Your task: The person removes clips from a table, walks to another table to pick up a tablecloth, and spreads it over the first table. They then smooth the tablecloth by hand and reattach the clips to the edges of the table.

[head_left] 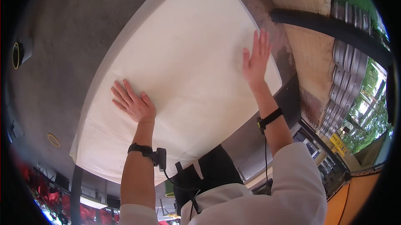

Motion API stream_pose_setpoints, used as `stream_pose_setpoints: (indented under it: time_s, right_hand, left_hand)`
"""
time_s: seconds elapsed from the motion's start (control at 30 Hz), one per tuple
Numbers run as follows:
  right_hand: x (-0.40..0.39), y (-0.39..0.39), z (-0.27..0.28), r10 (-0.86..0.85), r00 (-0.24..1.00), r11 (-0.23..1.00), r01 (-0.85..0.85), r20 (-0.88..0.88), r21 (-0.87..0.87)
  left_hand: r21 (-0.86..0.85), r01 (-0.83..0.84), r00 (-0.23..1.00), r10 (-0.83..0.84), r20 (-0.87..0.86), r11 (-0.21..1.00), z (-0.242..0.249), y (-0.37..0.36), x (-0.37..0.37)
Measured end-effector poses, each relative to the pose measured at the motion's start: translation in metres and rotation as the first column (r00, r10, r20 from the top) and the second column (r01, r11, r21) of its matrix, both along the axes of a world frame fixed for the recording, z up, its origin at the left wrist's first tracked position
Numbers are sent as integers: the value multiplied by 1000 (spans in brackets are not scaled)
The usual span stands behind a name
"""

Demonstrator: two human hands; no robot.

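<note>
A large white sheet (184, 58), which looks like cloth and has faint creases, spreads over a flat surface in front of me. My left hand (135, 104) rests palm down on its left part, with the fingers spread. Near the sheet's right edge, my right hand (256, 62) is also palm down with its fingers stretched out, and the thumb stands apart. Neither hand holds anything. Black straps with small devices and cables sit on both wrists.
Grey floor surrounds the sheet, with a yellow-rimmed cylinder (23, 53) and a yellow ring (54, 140) at the left. A dark post (330, 26) and a pale wall (311, 29) stand at the right. Red items (50, 193) show at the lower left.
</note>
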State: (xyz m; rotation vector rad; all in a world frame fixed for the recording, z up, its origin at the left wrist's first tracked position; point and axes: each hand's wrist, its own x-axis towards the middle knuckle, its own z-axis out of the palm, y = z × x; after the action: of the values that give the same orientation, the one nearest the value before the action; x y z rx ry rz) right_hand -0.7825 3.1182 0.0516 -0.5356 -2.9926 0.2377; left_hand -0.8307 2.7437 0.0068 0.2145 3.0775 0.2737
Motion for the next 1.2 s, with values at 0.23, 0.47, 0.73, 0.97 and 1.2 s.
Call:
stream_pose_setpoints:
  time_s: [0.23, 0.47, 0.73, 0.97, 1.2]
  right_hand:
    - [-46, -172, -25, 822, 564, 470, -750, -78, -465]
    - [9, 165, -19, -595, 800, 779, 550, 80, 301]
    - [-31, -181, -9, 766, 641, 595, -675, 52, -437]
    - [8, 161, -56, -410, 903, 896, 374, 124, 241]
    - [224, 90, 16, -415, 855, 896, 325, 312, 303]
  left_hand:
    - [-28, -30, 999, 30, 11, 999, -1, 3, 0]
    - [-11, -41, 998, 42, 56, 999, 1, 1, 0]
    - [-1, -40, 996, 39, 82, 999, 6, 3, 0]
    - [-19, -22, 994, 24, 103, 1000, 6, -2, -1]
    - [-4, -36, 994, 36, 102, 999, 11, -1, 4]
